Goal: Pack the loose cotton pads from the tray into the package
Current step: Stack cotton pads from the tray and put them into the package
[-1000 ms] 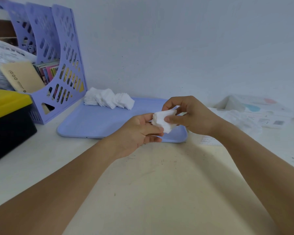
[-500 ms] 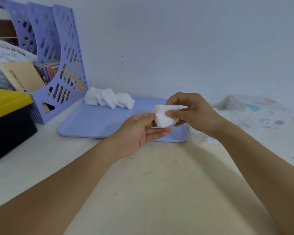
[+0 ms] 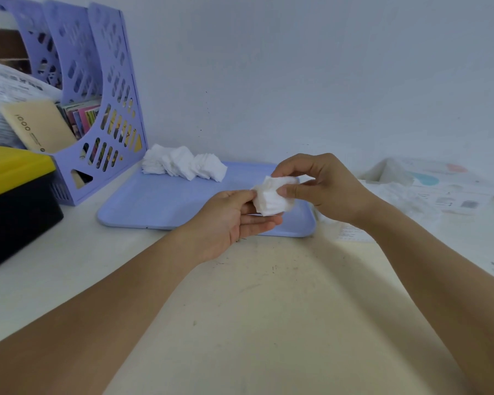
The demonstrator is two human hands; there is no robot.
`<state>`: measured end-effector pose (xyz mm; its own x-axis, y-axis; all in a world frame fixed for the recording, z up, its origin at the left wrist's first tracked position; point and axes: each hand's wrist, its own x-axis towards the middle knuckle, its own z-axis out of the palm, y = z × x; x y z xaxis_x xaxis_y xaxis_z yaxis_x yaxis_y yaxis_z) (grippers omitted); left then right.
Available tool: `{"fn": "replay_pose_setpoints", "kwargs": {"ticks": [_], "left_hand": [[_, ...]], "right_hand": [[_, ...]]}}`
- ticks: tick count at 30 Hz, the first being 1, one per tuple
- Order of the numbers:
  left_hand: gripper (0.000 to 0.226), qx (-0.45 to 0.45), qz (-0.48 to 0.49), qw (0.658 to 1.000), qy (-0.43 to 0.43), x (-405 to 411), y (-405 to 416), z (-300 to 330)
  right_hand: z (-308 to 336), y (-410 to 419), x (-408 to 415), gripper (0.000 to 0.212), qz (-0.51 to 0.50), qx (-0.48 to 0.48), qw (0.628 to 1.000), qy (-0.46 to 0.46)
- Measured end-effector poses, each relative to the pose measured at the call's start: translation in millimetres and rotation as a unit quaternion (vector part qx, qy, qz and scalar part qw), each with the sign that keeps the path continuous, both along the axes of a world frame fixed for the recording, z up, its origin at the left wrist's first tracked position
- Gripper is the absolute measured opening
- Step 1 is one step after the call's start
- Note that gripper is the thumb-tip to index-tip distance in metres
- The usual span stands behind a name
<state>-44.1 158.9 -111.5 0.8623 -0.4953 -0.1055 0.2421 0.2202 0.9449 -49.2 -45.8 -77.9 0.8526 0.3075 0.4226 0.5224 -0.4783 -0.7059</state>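
A small stack of white cotton pads (image 3: 273,198) is held above the near right part of the lilac tray (image 3: 160,206). My right hand (image 3: 325,189) pinches the stack between thumb and fingers. My left hand (image 3: 234,220) lies palm up under it, thumb and fingertips touching the stack's left side. A row of loose cotton pads (image 3: 183,165) rests on the tray's far left corner. The clear plastic package (image 3: 405,195) with printed labels lies on the table to the right of the tray, partly hidden behind my right hand.
A lilac perforated file holder (image 3: 109,109) with papers and booklets stands at the left against the wall. A black box with a yellow lid (image 3: 15,201) sits at the far left. The cream tabletop (image 3: 268,309) stretches toward me.
My left hand opened from a closed grip to a flat palm under the pads. My right hand lifted the stack slightly and keeps pinching it.
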Motion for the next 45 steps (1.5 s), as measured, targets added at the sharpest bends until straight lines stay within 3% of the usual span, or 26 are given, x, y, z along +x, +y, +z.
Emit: {"fn": "replay_pose_setpoints", "kwargs": {"ticks": [8,15,25,27,29,33,36,40,45], "left_hand": [[0.035,0.019,-0.006,1.0,-0.009,0,-1,-1],[0.034,0.002,-0.035,0.999,-0.029,-4,-3,0],[0.035,0.009,-0.002,1.0,-0.002,1,-1,-2],[0.038,-0.015,-0.01,1.0,0.021,1,-1,0],[0.04,-0.019,-0.036,0.999,0.021,-2,-3,0],[0.033,-0.007,-0.033,0.999,0.015,-4,-9,-3],[0.029,0.007,-0.015,1.0,-0.003,-2,-9,-2],[0.03,0.023,-0.007,0.999,-0.029,-2,-8,-2],[0.031,0.013,0.0,1.0,-0.021,-2,-8,-6]], "right_hand": [[6,-9,-1,0.015,0.043,-0.036,0.998,0.027],[-4,0,3,0.003,-0.012,-0.04,0.999,0.032],[-4,4,-1,0.007,-0.006,-0.074,0.996,0.055],[-8,10,-3,0.015,-0.019,-0.092,0.995,0.027],[-10,18,-6,0.036,-0.026,-0.145,0.989,0.018],[-8,26,-16,0.06,-0.009,-0.171,0.976,0.137],[-4,30,-19,0.056,-0.022,-0.069,0.987,0.144],[-9,32,-16,0.036,-0.003,-0.089,0.989,0.119],[-7,29,-11,0.031,-0.013,-0.075,0.991,0.111]]}}
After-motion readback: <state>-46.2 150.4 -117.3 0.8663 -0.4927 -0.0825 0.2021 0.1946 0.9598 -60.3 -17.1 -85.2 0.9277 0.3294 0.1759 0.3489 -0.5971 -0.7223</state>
